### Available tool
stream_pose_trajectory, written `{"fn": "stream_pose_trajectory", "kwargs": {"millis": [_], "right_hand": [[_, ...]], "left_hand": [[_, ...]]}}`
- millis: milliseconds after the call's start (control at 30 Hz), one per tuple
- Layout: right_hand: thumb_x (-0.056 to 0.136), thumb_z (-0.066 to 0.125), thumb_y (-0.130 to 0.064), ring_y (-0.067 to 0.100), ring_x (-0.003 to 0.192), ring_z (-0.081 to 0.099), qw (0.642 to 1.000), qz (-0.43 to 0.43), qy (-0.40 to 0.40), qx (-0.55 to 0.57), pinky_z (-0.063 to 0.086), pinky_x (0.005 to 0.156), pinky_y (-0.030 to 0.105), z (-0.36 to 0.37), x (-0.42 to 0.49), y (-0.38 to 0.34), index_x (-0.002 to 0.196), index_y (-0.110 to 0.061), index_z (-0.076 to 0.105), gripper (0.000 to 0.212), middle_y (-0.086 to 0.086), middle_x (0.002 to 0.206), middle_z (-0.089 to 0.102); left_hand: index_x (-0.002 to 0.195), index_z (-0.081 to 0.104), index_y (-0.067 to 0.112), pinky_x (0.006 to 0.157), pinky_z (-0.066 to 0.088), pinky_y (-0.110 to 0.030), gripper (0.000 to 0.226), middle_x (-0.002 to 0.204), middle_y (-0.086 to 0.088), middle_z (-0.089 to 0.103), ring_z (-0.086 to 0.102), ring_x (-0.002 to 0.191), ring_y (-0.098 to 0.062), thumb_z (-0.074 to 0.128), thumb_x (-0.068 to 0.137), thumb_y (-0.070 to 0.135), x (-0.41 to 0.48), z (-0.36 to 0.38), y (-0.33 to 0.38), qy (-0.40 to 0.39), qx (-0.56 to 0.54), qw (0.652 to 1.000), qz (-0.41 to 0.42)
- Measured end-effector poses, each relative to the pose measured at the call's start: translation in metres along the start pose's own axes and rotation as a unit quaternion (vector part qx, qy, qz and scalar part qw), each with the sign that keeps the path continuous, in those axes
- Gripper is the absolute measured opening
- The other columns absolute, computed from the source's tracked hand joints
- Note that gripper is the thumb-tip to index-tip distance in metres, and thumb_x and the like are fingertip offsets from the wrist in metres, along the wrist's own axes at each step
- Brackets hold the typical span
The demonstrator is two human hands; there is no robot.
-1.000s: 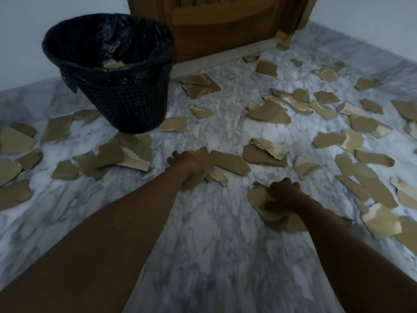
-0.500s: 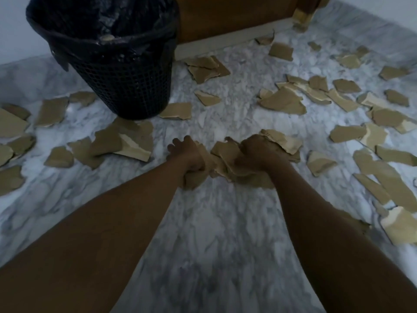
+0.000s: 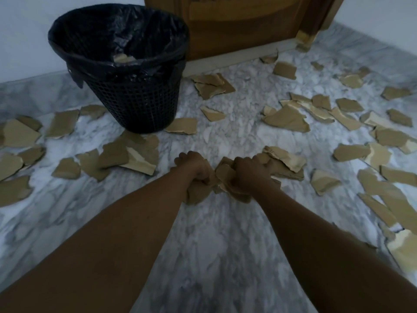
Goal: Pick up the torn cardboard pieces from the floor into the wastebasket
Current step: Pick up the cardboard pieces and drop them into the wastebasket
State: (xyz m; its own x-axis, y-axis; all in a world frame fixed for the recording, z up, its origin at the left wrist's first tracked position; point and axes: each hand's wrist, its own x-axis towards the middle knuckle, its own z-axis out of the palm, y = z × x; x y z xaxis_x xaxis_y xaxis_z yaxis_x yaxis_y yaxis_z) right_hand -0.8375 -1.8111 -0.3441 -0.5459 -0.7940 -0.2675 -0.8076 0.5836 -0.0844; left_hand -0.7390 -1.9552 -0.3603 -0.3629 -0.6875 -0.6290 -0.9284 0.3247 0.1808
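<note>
Torn brown cardboard pieces lie scattered over the marble floor. My left hand (image 3: 191, 164) grips a bunch of cardboard pieces (image 3: 197, 192) low over the floor in the middle of the view. Right beside it, my right hand (image 3: 250, 170) grips another bunch of pieces (image 3: 225, 175), and more pieces (image 3: 286, 158) lie just beyond its fingers. The black mesh wastebasket (image 3: 135, 105) with a black liner stands at the upper left, ahead of my left hand. A few cardboard pieces (image 3: 123, 58) show inside it.
A wooden door (image 3: 243, 26) and white walls close the far side. Cardboard lies thick to the right (image 3: 383, 136) and to the left (image 3: 20, 134) of the basket. Bare marble floor (image 3: 216, 245) runs between my forearms.
My right hand has swept its pieces left and forward until it met my left hand, and both now hold bunches side by side. The view has tilted up, showing the basket's inside.
</note>
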Motion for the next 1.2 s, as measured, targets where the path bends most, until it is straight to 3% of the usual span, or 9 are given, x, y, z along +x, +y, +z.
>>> {"fn": "stream_pose_trajectory", "kwargs": {"millis": [233, 367, 467, 633, 767, 900, 1067, 1133, 1200], "right_hand": [[0.082, 0.061, -0.040, 0.033, 0.122, 0.044, 0.989, 0.109, 0.031, 0.091, 0.028, 0.100, 0.064, 0.010, -0.041, 0.004, 0.119, -0.024, 0.049, 0.042, 0.006, 0.117, 0.057], [0.080, 0.061, -0.049, 0.030, 0.120, 0.045, 0.983, 0.149, 0.031, 0.107, 0.027, 0.100, 0.061, 0.013, -0.065, -0.004, 0.119, -0.027, 0.047, 0.047, 0.002, 0.120, 0.056], [0.080, 0.060, -0.050, 0.028, 0.117, 0.046, 0.981, 0.158, 0.025, 0.112, 0.030, 0.096, 0.056, 0.017, -0.082, -0.005, 0.116, -0.028, 0.046, 0.044, 0.000, 0.115, 0.056], [0.079, 0.063, -0.055, 0.027, 0.116, 0.045, 0.976, 0.165, 0.021, 0.139, 0.031, 0.091, 0.053, 0.023, -0.102, -0.005, 0.117, -0.028, 0.046, 0.050, -0.001, 0.114, 0.055], [0.080, 0.062, -0.053, 0.027, 0.115, 0.045, 0.977, 0.162, 0.036, 0.134, 0.031, 0.091, 0.053, 0.026, -0.104, -0.004, 0.117, -0.028, 0.047, 0.048, 0.000, 0.114, 0.056], [0.081, 0.062, -0.051, 0.026, 0.112, 0.047, 0.975, 0.167, 0.036, 0.141, 0.031, 0.091, 0.052, 0.028, -0.104, -0.002, 0.115, -0.028, 0.048, 0.043, 0.000, 0.113, 0.057], [0.082, 0.060, -0.051, 0.026, 0.112, 0.048, 0.975, 0.176, 0.037, 0.130, 0.032, 0.092, 0.052, 0.026, -0.106, -0.007, 0.115, -0.028, 0.048, 0.042, 0.000, 0.112, 0.057], [0.081, 0.061, -0.050, 0.026, 0.111, 0.049, 0.973, 0.179, 0.024, 0.143, 0.033, 0.090, 0.050, 0.023, -0.108, -0.007, 0.113, -0.028, 0.046, 0.041, -0.001, 0.111, 0.057], [0.079, 0.067, -0.047, 0.025, 0.106, 0.053, 0.963, 0.177, 0.015, 0.204, 0.035, 0.085, 0.047, 0.020, -0.108, -0.003, 0.111, -0.029, 0.040, 0.045, -0.001, 0.109, 0.059]], "left_hand": [[0.152, -0.004, 0.003, 0.110, 0.034, -0.041, 0.117, 0.156, -0.021, 0.006, 0.020, 0.142, -0.039, 0.079, 0.077, 0.036, -0.020, 0.010, -0.003, -0.011, -0.058, 0.997, 0.042], [0.143, 0.033, 0.000, 0.096, 0.048, -0.041, 0.089, 0.137, -0.022, 0.045, 0.052, 0.121, -0.036, 0.081, 0.070, 0.015, -0.035, 0.013, -0.011, 0.001, -0.085, 0.996, 0.041], [0.145, 0.025, -0.008, 0.083, 0.051, -0.033, 0.089, 0.121, -0.019, 0.054, 0.060, 0.101, -0.029, 0.076, 0.078, 0.021, -0.048, 0.013, -0.014, -0.028, -0.089, 0.994, 0.050], [0.150, 0.008, 0.007, 0.106, 0.038, -0.047, 0.111, 0.149, -0.021, 0.019, 0.031, 0.135, -0.042, 0.082, 0.072, 0.033, -0.059, 0.024, -0.022, -0.033, -0.007, 0.999, 0.018], [0.147, 0.013, 0.011, 0.108, 0.032, -0.049, 0.084, 0.148, -0.014, 0.025, 0.029, 0.136, -0.037, 0.066, 0.084, 0.028, -0.071, 0.046, -0.028, 0.037, -0.032, 0.999, 0.024], [0.151, 0.001, 0.008, 0.109, 0.038, -0.048, 0.121, 0.149, -0.017, 0.030, 0.034, 0.136, -0.038, 0.084, 0.067, 0.032, -0.084, 0.052, -0.044, 0.009, -0.045, 0.999, 0.018], [0.120, 0.058, 0.006, 0.093, 0.052, -0.040, 0.065, 0.123, -0.012, 0.060, 0.058, 0.115, -0.032, 0.082, 0.068, 0.037, -0.106, 0.060, -0.056, 0.000, -0.022, 0.997, 0.077], [0.106, 0.063, 0.007, 0.083, 0.053, -0.032, 0.039, 0.118, -0.013, 0.065, 0.063, 0.108, -0.028, 0.076, 0.076, 0.029, -0.109, 0.059, -0.060, 0.000, -0.024, 0.994, 0.110], [0.112, 0.060, 0.013, 0.087, 0.048, -0.032, 0.037, 0.129, -0.010, 0.059, 0.057, 0.116, -0.026, 0.072, 0.081, 0.031, -0.109, 0.050, -0.068, 0.020, 0.003, 0.994, 0.110]]}}
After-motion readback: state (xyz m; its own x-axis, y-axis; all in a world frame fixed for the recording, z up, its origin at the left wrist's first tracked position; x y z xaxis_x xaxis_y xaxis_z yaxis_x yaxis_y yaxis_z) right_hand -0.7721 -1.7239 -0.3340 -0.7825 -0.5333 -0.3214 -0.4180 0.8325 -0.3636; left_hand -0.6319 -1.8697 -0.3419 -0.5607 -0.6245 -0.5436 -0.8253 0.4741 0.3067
